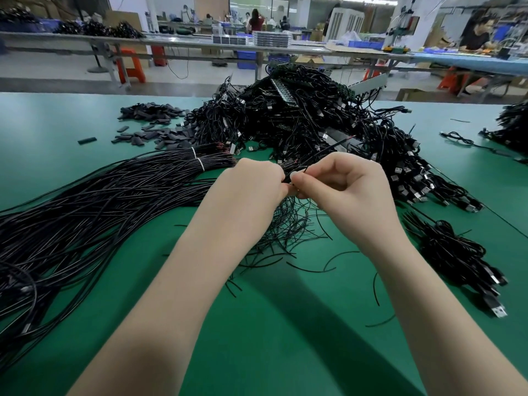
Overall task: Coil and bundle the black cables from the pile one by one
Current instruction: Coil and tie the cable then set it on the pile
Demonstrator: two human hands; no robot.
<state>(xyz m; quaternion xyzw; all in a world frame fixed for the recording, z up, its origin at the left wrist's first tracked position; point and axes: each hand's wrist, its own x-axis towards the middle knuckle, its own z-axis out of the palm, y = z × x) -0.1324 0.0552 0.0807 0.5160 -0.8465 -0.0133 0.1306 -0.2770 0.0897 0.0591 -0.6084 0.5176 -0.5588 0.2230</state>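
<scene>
Hands pinch thin black cable pointing up-right, away.

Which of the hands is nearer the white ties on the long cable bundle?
Left. The left hand sits just right of the white ties, close to that bundle's end. The right hand is farther right, beyond the left hand.

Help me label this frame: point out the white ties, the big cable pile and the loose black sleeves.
white ties [199,163], head view, lower tie's band
cable pile [300,110], head view, heap's middle
black sleeves [151,111], head view, far cluster
</scene>
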